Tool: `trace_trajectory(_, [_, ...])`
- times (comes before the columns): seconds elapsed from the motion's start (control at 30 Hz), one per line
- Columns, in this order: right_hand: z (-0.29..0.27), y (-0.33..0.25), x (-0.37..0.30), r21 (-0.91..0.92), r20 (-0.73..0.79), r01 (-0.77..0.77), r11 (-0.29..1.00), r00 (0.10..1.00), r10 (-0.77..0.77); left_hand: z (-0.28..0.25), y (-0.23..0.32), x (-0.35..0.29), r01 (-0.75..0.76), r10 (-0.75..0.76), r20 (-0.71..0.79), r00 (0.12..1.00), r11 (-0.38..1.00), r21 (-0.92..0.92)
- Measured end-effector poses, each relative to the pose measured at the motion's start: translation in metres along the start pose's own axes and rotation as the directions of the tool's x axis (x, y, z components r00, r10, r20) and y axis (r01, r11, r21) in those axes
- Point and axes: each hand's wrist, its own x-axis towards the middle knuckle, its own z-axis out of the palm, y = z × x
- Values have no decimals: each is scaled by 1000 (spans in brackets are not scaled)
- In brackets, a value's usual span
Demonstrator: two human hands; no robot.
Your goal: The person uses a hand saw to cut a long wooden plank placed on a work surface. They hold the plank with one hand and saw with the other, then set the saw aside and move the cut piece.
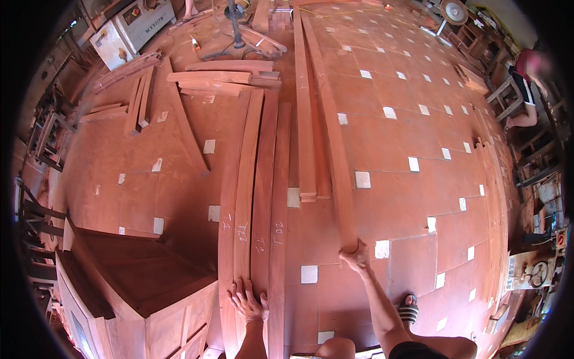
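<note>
My left hand [247, 303] lies flat, fingers spread, across the near part of several long reddish-brown wooden planks [263, 179] set side by side. Handwritten white marks show on their faces, just beyond my fingertips. My right hand [356, 257] is closed round the near end of another long wooden plank [335, 161], which stretches away toward the far end of the room. Between these two lies a shorter stack of boards [307, 137], its near ends close to a white floor tile. The underside of my right hand's grip is hidden.
A wooden cabinet-like frame [179, 293] stands at near left. More timber [209, 78] lies farther off, near a grey machine [131, 30]. Stacked boards [493, 197] line the right side, where a person [526, 90] is beside wooden frames. A fan [454, 12] stands far right.
</note>
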Motion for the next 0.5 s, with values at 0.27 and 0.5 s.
trace_trajectory(0.27, [3,10,294,152,3,87,984,996,-89,16,-5,1,-44,44,-30,999,999,2])
trace_trajectory(0.5, [3,-99,382,-55,247,69,996,968,-54,5,-15,-5,0,1,-26,1000,1000,27])
